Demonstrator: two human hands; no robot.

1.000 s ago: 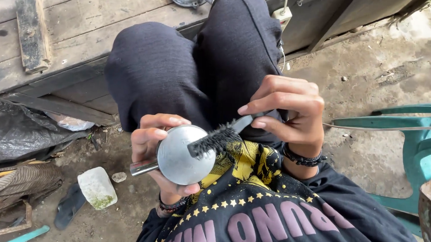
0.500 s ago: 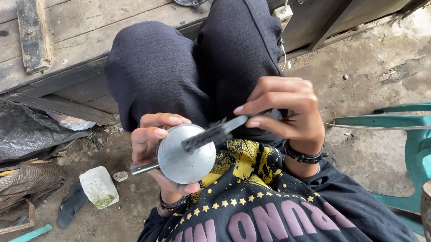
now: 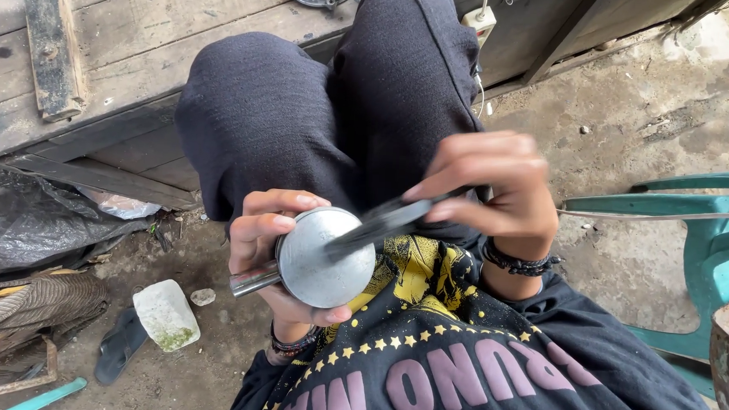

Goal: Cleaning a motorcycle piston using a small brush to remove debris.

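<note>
Brushing a round silver metal piston crown [image 3: 325,258]
Left hand [image 3: 274,250] fingers wrapped around it; right hand [image 3: 496,186] fingers pinched a dark bristled brush [image 3: 376,224] touching its face.

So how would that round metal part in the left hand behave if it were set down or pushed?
The round metal part looks rigid and probably heavy for its size: solid grey metal. Its flat face seems smooth, so perhaps slippery; the left hand wraps its rim while the right hand holds a brush against it. Being cylindrical, it would likely roll on its side.
</note>
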